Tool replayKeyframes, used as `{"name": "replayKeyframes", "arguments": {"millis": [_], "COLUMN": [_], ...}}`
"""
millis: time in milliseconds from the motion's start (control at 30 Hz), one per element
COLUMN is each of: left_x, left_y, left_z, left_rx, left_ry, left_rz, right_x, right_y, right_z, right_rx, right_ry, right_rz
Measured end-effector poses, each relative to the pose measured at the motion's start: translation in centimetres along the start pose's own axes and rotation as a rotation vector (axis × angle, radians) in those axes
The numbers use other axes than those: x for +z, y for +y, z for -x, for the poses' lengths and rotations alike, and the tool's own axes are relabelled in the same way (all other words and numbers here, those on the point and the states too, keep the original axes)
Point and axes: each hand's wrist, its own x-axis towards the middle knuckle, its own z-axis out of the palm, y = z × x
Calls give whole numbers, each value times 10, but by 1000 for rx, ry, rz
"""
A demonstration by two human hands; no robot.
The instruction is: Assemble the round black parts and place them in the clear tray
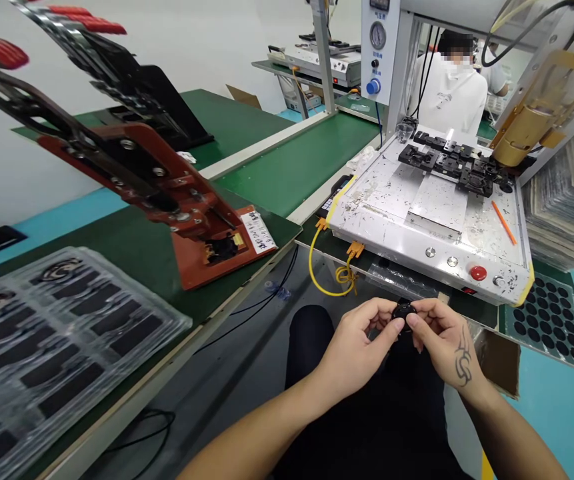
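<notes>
A small round black part is held up between both hands, above the lap and in front of the white machine. My left hand pinches its left side between thumb and fingers. On the other side, my right hand grips it with thumb and forefinger, the thumb lying on its face. The fingertips cover much of the part, so its details cannot be made out.
Ahead stands the white machine with black fixtures and an orange stick. A red toggle press and plastic trays are at left. Black discs lie at right. A person sits behind the machine.
</notes>
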Motion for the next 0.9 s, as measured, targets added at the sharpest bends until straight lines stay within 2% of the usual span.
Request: {"name": "replayKeyframes", "arguments": {"millis": [200,367,433,500,567,633,667,700,733,767,833,900], "left_x": [0,2,0,-14,-48,-104,-137,-171,-205,-237,-288,-319], "left_y": [0,-2,0,1,3,7,9,12,14,15,12,3], "left_z": [-2,2,8,13,22,41,57,76,97,121,168,208], "left_rx": [46,86,126,207,290,294,239,108,-111,-382,-624,-843], "left_ry": [16,115,135,170,334,665,857,1056,1242,1359,1445,1430], "left_rz": [-55,-136,-173,-251,-405,-624,-737,-852,-969,-1061,-1067,-1019], "right_x": [1,6,8,9,7,3,0,-4,-7,-10,-14,-15], "right_y": [3,10,15,22,33,47,54,62,69,75,86,94], "right_z": [1,-1,-4,-8,-15,-22,-25,-27,-30,-32,-37,-42], "right_rx": [-24,-96,-124,-158,-191,-201,-195,-185,-170,-151,-124,-114], "right_ry": [10,26,-24,-132,-250,-320,-331,-329,-320,-306,-286,-275], "right_rz": [18,76,93,71,9,17,51,88,121,152,194,217]}}
